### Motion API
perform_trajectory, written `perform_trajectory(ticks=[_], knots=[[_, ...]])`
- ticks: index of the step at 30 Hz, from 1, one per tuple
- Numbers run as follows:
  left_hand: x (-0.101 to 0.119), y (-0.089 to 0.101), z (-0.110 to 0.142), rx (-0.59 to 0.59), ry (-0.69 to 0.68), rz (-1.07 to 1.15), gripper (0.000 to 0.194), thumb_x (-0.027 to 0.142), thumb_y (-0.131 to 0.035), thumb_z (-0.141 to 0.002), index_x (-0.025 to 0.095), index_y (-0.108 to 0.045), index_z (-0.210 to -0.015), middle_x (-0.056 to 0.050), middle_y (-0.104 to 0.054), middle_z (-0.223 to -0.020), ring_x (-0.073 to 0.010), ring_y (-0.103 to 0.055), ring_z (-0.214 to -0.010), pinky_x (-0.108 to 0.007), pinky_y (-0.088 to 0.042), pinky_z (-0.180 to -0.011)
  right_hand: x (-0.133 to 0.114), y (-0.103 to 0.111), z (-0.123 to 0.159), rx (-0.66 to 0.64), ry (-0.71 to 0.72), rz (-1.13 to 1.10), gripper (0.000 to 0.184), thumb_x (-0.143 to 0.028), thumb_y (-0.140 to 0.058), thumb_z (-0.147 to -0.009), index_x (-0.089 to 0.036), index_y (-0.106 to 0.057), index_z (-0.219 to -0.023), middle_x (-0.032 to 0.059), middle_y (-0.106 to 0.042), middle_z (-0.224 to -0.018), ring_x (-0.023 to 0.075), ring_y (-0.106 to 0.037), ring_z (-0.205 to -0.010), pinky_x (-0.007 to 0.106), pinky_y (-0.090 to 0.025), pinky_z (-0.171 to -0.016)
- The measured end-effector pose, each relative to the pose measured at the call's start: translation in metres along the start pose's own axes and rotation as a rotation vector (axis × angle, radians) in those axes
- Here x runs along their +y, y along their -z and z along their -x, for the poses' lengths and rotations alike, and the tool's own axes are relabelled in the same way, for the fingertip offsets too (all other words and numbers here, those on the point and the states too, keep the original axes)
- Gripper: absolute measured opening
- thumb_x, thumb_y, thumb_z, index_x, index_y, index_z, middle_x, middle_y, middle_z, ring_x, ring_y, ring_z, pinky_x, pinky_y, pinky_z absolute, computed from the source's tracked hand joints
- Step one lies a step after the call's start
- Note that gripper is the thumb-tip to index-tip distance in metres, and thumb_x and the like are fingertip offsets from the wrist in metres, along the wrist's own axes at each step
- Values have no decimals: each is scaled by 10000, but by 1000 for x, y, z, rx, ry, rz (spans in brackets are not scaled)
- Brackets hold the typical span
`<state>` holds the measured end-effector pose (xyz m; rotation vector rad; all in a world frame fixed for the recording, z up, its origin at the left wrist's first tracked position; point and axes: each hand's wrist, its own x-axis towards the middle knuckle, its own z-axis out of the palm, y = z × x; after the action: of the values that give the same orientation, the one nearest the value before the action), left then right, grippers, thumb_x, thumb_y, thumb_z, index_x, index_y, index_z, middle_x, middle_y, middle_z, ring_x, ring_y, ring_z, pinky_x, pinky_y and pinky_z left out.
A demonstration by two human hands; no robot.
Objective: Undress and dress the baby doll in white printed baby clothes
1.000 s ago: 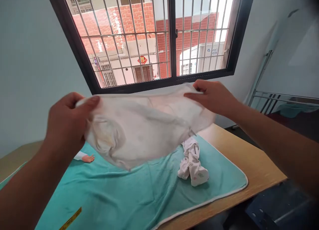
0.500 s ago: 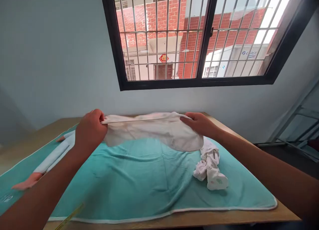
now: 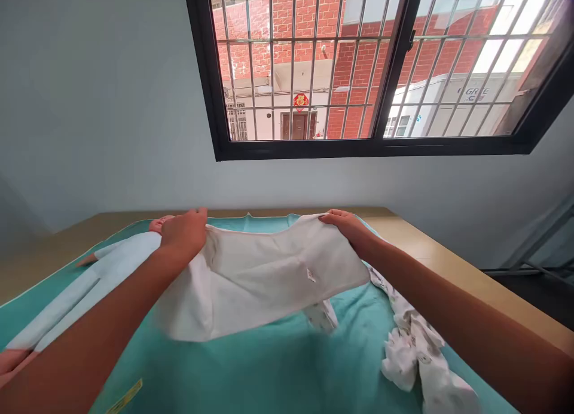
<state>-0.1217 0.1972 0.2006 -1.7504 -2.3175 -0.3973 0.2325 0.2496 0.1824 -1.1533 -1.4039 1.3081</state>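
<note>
A white baby garment [image 3: 255, 276] is stretched between my two hands just over the teal blanket [image 3: 278, 378], its lower part hanging towards me. My left hand [image 3: 186, 231] is closed on its upper left corner. Its upper right edge is pinched in my right hand [image 3: 345, 225]. A small label shows on the cloth, and a printed end [image 3: 323, 315] pokes out below it. Left of my left arm lies a doll [image 3: 85, 294] in pale blue clothes, partly covered by that arm. Beside my right forearm is a crumpled white printed garment [image 3: 415, 348].
The blanket covers much of a wooden table [image 3: 417, 246] set against a grey wall [image 3: 112, 103]. A barred window [image 3: 300, 73] is above it. A yellow strip [image 3: 125, 397] lies near the front. Metal frame parts [image 3: 538, 270] stand at the far right.
The held garment has come down from window height to just above the blanket and now spreads out towards me. Both hands keep hold of it. The view has turned left.
</note>
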Motion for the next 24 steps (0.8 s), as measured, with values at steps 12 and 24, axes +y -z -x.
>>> perform_trajectory(ticks=[12, 24], knots=[[42, -176, 46, -58, -551, 174, 439, 210, -556, -840, 197, -516, -1276, -121, -484, -1402, -268, -415, -1314, -432, -323, -1105, 164, 34, -69, -32, -133, 719, 370, -492, -573, -799, -175, -529, -614, 25, -569, -600, 129, -494, -516, 257, -351, -508], [142, -203, 81, -129, -545, 470, 266, 212, -523, -847, 193, -616, -1095, -89, -600, -1241, -248, -524, -1163, -400, -404, -1014, 158, -7, 11, -172, 199, 863, 87, -290, -597, -723, -248, -540, -672, 15, -633, -683, 206, -548, -628, 315, -326, -548]])
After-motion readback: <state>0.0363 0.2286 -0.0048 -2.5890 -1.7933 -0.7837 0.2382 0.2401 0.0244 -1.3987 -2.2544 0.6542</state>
